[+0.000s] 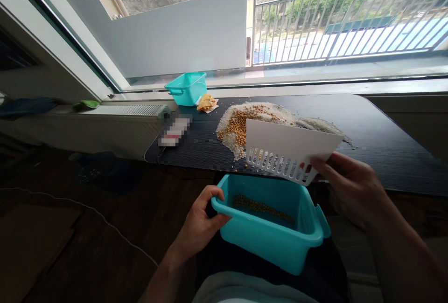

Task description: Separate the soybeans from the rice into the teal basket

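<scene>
My left hand point(203, 221) grips the left rim of a teal plastic tub point(269, 235) held below the table edge; several soybeans lie in the tub's bottom. My right hand point(350, 186) is closed on the right end of a white slotted basket point(287, 151), tipped on its side over the tub at the table's front edge. Behind the basket, a pile of white rice mixed with soybeans point(252, 121) spreads across the black table point(385, 130).
A second teal tub point(187, 88) stands at the table's back left, with a yellow crumpled wrapper point(206, 102) beside it. A small pink-and-white pack point(175, 130) lies near the left end. A radiator point(129, 109) runs along the window sill at left.
</scene>
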`<state>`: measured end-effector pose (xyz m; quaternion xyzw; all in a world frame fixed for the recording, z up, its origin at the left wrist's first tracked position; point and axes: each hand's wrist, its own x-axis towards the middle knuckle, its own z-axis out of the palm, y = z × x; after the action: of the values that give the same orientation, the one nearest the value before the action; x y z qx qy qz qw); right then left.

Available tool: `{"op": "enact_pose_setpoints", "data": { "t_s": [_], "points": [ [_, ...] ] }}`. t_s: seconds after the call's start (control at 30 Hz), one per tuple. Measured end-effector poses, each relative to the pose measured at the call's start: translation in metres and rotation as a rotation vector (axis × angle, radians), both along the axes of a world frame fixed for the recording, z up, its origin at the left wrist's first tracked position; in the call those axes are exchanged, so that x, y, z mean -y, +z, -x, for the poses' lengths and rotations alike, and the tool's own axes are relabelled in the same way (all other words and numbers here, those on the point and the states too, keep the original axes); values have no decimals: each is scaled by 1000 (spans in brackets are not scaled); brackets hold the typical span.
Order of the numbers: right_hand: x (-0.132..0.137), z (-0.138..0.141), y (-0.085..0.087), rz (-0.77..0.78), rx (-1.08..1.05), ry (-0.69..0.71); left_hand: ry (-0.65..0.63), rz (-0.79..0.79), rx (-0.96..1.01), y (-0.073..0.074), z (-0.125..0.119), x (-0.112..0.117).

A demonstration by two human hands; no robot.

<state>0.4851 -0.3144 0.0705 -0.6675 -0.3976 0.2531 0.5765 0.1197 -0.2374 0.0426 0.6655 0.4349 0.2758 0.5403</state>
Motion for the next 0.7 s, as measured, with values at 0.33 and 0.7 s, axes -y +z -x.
{"op": "enact_pose_setpoints", "data": {
  "t_s": [0.33, 0.7],
  "points": [
    [-6, -8, -1, 43, 9, 153, 81, -32, -16, -1, 4, -1],
    [-33, 7, -1, 27, -6, 347, 127, -50, -48, 0, 7, 0]
  ]
}}
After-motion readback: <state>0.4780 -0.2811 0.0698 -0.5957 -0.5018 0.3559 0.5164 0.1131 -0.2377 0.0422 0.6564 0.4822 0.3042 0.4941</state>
